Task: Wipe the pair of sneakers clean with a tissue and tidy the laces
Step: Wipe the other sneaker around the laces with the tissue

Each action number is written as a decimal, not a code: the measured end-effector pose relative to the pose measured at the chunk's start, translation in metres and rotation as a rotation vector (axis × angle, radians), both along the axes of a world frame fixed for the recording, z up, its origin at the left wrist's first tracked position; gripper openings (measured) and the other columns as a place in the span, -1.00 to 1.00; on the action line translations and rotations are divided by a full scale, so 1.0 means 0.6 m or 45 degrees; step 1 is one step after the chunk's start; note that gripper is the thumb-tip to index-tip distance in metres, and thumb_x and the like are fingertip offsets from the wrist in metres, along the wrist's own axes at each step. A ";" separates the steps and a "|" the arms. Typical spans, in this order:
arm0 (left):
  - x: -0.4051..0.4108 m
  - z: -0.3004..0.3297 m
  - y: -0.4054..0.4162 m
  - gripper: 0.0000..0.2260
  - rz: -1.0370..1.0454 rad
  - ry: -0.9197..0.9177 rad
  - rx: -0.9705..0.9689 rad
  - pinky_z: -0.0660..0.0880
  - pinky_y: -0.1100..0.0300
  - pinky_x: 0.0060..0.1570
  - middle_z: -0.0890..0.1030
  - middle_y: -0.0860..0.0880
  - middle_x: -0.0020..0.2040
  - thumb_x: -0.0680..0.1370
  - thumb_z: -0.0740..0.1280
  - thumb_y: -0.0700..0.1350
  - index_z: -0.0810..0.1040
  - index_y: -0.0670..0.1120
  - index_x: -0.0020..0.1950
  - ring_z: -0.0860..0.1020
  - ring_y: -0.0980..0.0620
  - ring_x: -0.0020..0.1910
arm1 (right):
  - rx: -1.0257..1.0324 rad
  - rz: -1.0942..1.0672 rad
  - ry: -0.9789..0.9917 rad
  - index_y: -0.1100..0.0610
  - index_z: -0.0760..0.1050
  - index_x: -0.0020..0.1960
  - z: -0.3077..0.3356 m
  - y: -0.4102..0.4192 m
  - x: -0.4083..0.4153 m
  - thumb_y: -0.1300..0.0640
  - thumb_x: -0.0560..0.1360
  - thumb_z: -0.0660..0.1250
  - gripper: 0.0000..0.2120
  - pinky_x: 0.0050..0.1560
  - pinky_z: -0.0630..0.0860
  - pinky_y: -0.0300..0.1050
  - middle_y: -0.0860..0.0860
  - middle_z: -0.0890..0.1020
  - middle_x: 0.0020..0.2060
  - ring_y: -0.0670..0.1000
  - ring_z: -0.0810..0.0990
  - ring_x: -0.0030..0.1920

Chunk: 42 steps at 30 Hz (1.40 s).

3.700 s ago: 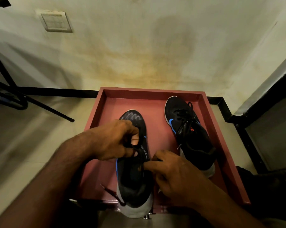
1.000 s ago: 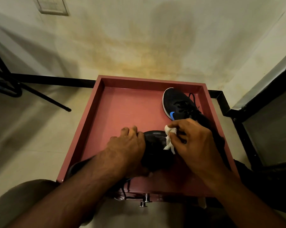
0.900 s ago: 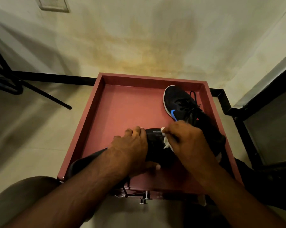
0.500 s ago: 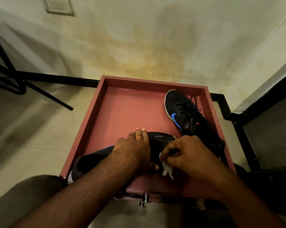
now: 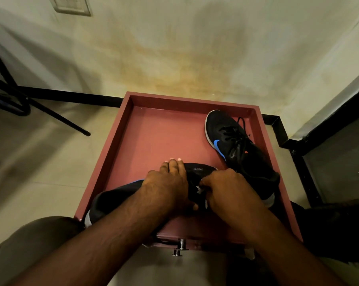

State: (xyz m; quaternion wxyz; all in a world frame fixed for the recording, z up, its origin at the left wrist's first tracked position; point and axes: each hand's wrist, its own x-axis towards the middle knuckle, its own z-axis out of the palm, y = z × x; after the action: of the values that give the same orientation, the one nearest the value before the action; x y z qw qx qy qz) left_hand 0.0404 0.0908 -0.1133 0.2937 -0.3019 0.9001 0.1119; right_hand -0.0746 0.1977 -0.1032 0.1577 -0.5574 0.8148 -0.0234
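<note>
— Two sneakers, and what are they in?
— Both lie in a red tray [image 5: 116,145] with raised walls, set on a pale floor [image 5: 30,162] against a stained wall [image 5: 174,48].
— Where is each one?
— The far sneaker [image 5: 239,147] sits at the tray's right side, toe pointing far, black with a blue mark and loose laces [image 5: 233,132]. The near sneaker [image 5: 199,169] lies crosswise at the near edge, toe to the right, heel past the left rim.
— And the hands?
— The left hand [image 5: 170,184] lies over the near sneaker, fingers curled round its far side. The right hand [image 5: 228,188] pinches a white tissue [image 5: 199,189] — only a scrap shows — against the toe.
</note>
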 end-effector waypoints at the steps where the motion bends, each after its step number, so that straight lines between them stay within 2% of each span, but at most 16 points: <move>1: -0.001 0.001 0.001 0.09 -0.008 -0.002 -0.002 0.20 -0.22 0.55 -0.16 -0.22 0.68 0.53 0.28 0.39 -0.30 -0.23 0.64 -0.07 -0.18 0.67 | -0.002 -0.023 -0.044 -0.10 0.67 0.21 0.005 0.004 -0.004 0.09 0.59 0.35 -0.76 0.17 0.64 -0.05 -0.02 0.69 0.11 0.01 0.68 0.06; 4: 0.001 -0.002 -0.005 0.07 -0.019 -0.001 0.001 0.20 -0.21 0.55 -0.16 -0.22 0.68 0.55 0.26 0.38 -0.30 -0.24 0.64 -0.07 -0.18 0.67 | -0.146 -0.121 -0.380 -0.11 0.74 0.01 0.013 0.023 -0.014 0.07 0.49 0.49 -0.86 -0.03 0.70 -0.12 -0.15 0.75 -0.13 -0.16 0.71 -0.17; 7: 0.003 -0.005 -0.014 0.12 -0.033 0.042 -0.001 0.24 -0.19 0.53 -0.09 -0.24 0.67 0.50 0.27 0.43 -0.26 -0.26 0.64 0.00 -0.18 0.66 | -0.752 -0.364 -0.653 -0.06 0.73 -0.03 0.021 0.035 -0.024 0.19 0.47 0.49 -0.83 -0.14 0.70 -0.15 -0.14 0.75 -0.18 -0.13 0.73 -0.18; 10: 0.006 -0.001 -0.014 0.14 -0.058 0.050 -0.010 0.25 -0.16 0.54 -0.07 -0.21 0.68 0.47 0.27 0.47 -0.25 -0.24 0.65 0.03 -0.16 0.66 | -1.300 -0.572 -0.641 0.06 0.69 0.06 0.038 0.038 -0.063 0.32 0.54 0.38 -0.78 -0.17 0.67 -0.12 -0.03 0.74 -0.12 -0.05 0.73 -0.22; 12: 0.007 0.001 -0.012 0.14 -0.060 0.047 -0.019 0.25 -0.16 0.54 -0.07 -0.20 0.68 0.47 0.27 0.47 -0.25 -0.23 0.65 0.02 -0.15 0.66 | -1.405 -0.646 -0.582 0.05 0.69 0.04 0.041 0.041 -0.089 0.33 0.57 0.33 -0.76 -0.11 0.70 -0.05 0.03 0.73 -0.07 -0.06 0.73 -0.22; 13: 0.007 0.001 -0.011 0.14 -0.055 0.046 -0.025 0.24 -0.15 0.55 -0.08 -0.20 0.68 0.47 0.27 0.47 -0.26 -0.22 0.65 0.02 -0.15 0.66 | -1.408 -0.631 -0.496 0.03 0.69 0.01 0.039 0.043 -0.096 0.33 0.56 0.33 -0.75 -0.07 0.71 -0.04 0.03 0.71 -0.04 -0.07 0.74 -0.19; 15: 0.007 0.001 -0.011 0.15 -0.046 0.042 -0.030 0.24 -0.15 0.55 -0.08 -0.20 0.68 0.47 0.27 0.47 -0.26 -0.22 0.65 0.01 -0.14 0.66 | -1.322 -0.495 -0.274 0.01 0.70 -0.04 0.031 0.043 -0.091 0.33 0.53 0.37 -0.76 -0.04 0.66 -0.20 0.00 0.68 -0.01 -0.11 0.71 -0.10; 18: 0.005 -0.001 -0.010 0.15 -0.050 0.043 -0.046 0.24 -0.15 0.55 -0.05 -0.20 0.68 0.46 0.27 0.48 -0.24 -0.23 0.65 0.03 -0.15 0.66 | -1.079 -0.180 -0.210 0.12 0.72 0.00 0.019 0.036 -0.062 0.27 0.52 0.44 -0.87 0.01 0.56 -0.39 -0.01 0.66 0.01 -0.12 0.66 -0.02; 20: 0.006 -0.002 -0.009 0.14 -0.054 0.058 -0.064 0.26 -0.15 0.53 -0.02 -0.20 0.68 0.46 0.27 0.48 -0.21 -0.23 0.65 0.06 -0.16 0.65 | -0.852 -0.023 -0.205 0.15 0.70 0.04 -0.001 0.027 -0.039 0.21 0.53 0.40 -0.86 0.11 0.56 -0.27 0.00 0.64 0.05 -0.08 0.61 0.02; 23: 0.006 -0.002 -0.007 0.10 -0.062 0.062 -0.081 0.28 -0.14 0.52 0.00 -0.20 0.67 0.48 0.25 0.47 -0.19 -0.23 0.66 0.08 -0.15 0.65 | -0.447 0.144 0.020 0.14 0.61 0.21 -0.032 0.013 -0.011 0.12 0.54 0.31 -0.72 0.25 0.53 -0.01 0.01 0.58 0.20 0.03 0.49 0.21; 25: 0.003 -0.002 -0.006 0.08 -0.050 0.055 -0.084 0.28 -0.15 0.52 -0.01 -0.19 0.68 0.50 0.24 0.45 -0.19 -0.23 0.66 0.08 -0.16 0.64 | -0.262 0.163 0.073 0.11 0.56 0.29 -0.032 0.009 0.002 0.06 0.54 0.34 -0.66 0.27 0.53 0.02 -0.01 0.55 0.25 0.05 0.44 0.27; 29: -0.001 -0.007 -0.003 0.08 -0.013 0.042 -0.065 0.26 -0.18 0.52 -0.05 -0.20 0.68 0.51 0.24 0.43 -0.25 -0.23 0.65 0.03 -0.17 0.65 | -0.230 0.034 -0.011 0.05 0.62 0.15 -0.007 0.023 0.006 0.00 0.47 0.32 -0.70 0.06 0.59 -0.02 0.01 0.64 0.08 0.07 0.61 0.09; 34: 0.000 -0.007 -0.005 0.10 -0.014 0.049 -0.062 0.25 -0.16 0.53 -0.07 -0.21 0.68 0.50 0.25 0.44 -0.26 -0.24 0.65 -0.01 -0.16 0.66 | -0.263 0.067 0.039 0.18 0.70 0.11 -0.040 0.006 -0.014 0.29 0.54 0.34 -0.78 0.03 0.60 0.06 0.12 0.68 0.07 0.17 0.64 0.05; 37: 0.002 -0.009 0.001 0.11 -0.020 0.035 -0.081 0.25 -0.17 0.54 -0.10 -0.21 0.68 0.50 0.25 0.45 -0.27 -0.23 0.65 -0.04 -0.16 0.67 | -0.366 0.082 0.167 0.13 0.68 0.14 -0.044 -0.004 -0.022 0.19 0.55 0.29 -0.75 -0.01 0.63 -0.02 0.04 0.64 0.09 0.09 0.59 0.06; 40: 0.003 -0.006 0.002 0.10 -0.015 0.045 -0.089 0.26 -0.16 0.53 -0.09 -0.20 0.68 0.51 0.24 0.45 -0.26 -0.23 0.65 -0.03 -0.15 0.67 | -0.301 0.088 0.224 0.10 0.66 0.20 -0.034 -0.011 -0.013 0.11 0.59 0.22 -0.70 0.05 0.61 -0.05 0.04 0.59 0.12 0.07 0.51 0.15; 42: 0.002 -0.005 0.001 0.10 -0.009 0.050 -0.077 0.25 -0.17 0.54 -0.08 -0.20 0.68 0.51 0.24 0.44 -0.26 -0.23 0.65 -0.02 -0.15 0.67 | -0.256 0.047 0.199 0.10 0.65 0.20 -0.030 -0.013 -0.010 0.06 0.62 0.27 -0.74 0.03 0.60 -0.10 0.04 0.59 0.08 0.06 0.56 0.09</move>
State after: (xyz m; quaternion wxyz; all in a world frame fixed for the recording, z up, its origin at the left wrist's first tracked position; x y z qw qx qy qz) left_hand 0.0418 0.0917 -0.1161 0.2671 -0.3053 0.9097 0.0895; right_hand -0.0808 0.1901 -0.1213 0.0374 -0.5853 0.8078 -0.0585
